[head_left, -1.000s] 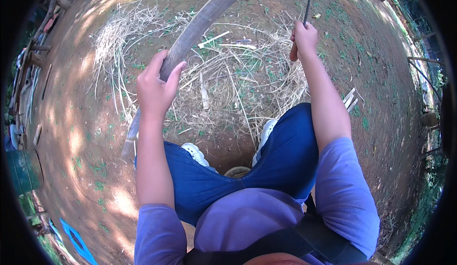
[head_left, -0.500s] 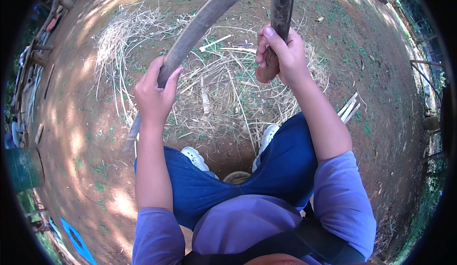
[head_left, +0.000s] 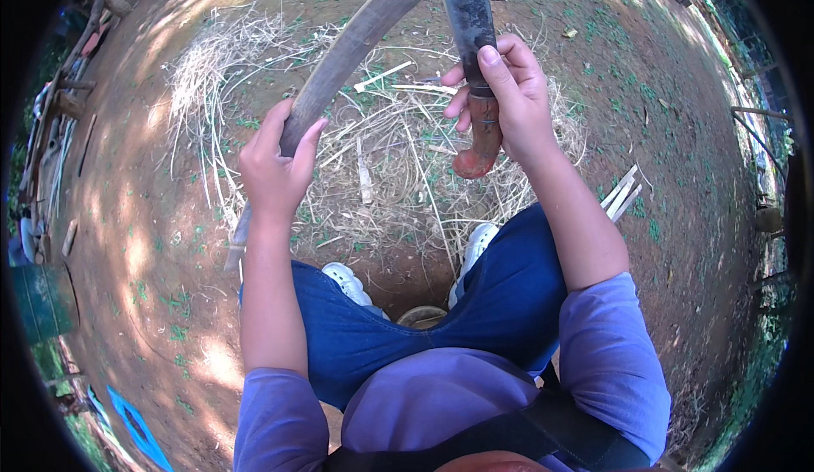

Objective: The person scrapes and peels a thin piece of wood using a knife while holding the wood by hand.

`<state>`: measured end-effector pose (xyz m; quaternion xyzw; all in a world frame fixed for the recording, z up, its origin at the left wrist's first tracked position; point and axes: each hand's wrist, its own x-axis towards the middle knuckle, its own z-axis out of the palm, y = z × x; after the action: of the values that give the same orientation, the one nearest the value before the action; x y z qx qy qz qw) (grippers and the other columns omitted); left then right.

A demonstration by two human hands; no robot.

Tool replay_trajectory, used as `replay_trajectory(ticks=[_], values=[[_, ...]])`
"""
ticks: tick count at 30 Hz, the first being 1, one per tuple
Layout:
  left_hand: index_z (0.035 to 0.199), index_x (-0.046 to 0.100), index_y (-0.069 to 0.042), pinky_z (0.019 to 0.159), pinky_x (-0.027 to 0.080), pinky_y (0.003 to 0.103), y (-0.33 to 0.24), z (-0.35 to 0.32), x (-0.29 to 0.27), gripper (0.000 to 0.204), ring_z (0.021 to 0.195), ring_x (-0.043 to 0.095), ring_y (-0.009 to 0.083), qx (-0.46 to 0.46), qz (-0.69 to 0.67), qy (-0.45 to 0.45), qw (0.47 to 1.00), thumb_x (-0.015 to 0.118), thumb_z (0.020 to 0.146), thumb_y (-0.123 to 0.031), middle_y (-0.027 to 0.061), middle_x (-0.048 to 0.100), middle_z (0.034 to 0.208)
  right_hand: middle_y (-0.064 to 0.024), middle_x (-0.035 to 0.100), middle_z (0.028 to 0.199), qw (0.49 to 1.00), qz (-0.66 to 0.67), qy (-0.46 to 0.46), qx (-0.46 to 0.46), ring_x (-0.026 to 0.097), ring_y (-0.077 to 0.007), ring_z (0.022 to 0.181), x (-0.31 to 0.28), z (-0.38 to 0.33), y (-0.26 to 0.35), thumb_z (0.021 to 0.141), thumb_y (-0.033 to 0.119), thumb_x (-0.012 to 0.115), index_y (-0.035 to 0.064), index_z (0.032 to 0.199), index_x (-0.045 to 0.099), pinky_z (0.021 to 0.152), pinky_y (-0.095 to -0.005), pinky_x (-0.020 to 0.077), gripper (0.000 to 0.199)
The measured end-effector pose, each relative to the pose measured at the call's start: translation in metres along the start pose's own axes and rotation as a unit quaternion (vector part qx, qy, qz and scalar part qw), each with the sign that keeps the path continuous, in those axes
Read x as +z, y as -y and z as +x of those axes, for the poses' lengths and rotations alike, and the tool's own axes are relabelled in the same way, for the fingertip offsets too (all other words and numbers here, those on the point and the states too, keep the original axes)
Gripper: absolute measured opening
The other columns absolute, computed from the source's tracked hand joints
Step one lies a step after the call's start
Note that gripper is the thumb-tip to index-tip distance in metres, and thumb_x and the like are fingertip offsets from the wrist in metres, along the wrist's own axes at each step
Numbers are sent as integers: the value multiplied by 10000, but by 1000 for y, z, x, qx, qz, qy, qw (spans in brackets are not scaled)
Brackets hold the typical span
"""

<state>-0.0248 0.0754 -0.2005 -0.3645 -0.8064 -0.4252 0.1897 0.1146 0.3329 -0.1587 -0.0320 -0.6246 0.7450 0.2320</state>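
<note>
My left hand (head_left: 278, 167) is closed round a long greyish piece of split bamboo (head_left: 349, 55). The bamboo slants from beside my left knee up toward the top middle, with a dark joint near its far end. In my right hand (head_left: 517, 91) is a machete (head_left: 469, 16), gripped where the dark blade meets the handle. My thumb presses on the blade's flat, and the other fingers reach behind it. The reddish-brown handle (head_left: 484, 129) hangs below the fingers and ends in a hooked knob. At the top the blade overlaps the bamboo's far end; I cannot tell if they touch.
Pale shavings and thin strips (head_left: 386, 146) lie on the dirt ahead of my feet, with a heap (head_left: 216, 61) farther left. Several split sticks (head_left: 623, 194) lie by my right knee. A green container (head_left: 42, 302) stands at the far left.
The machete has tilted, its blade leaning left toward the bamboo and its flat turned more into view. My right fingers have loosened and spread. My left hand and the bamboo have hardly moved.
</note>
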Motion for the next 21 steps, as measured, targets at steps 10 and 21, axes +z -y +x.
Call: replay_trajectory(ticks=[10, 21], values=[[1141, 681, -17, 670, 561, 349, 1, -2, -3, 384, 781, 751, 279, 15, -9, 5, 1000, 847, 841, -189, 161, 749, 918, -149, 696, 900, 997, 76, 9, 0, 714, -200, 629, 0, -3, -1, 1090, 294, 509, 52, 1050, 495, 480, -305, 579, 246], [1147, 680, -17, 691, 563, 352, 0, -2, 0, 400, 800, 750, 281, 26, -17, 9, 999, 852, 837, -202, 162, 752, 929, -129, 680, 907, 997, 66, 20, -19, 635, -147, 546, -2, -8, 1, 1035, 275, 619, 41, 1154, 469, 457, -270, 529, 303]])
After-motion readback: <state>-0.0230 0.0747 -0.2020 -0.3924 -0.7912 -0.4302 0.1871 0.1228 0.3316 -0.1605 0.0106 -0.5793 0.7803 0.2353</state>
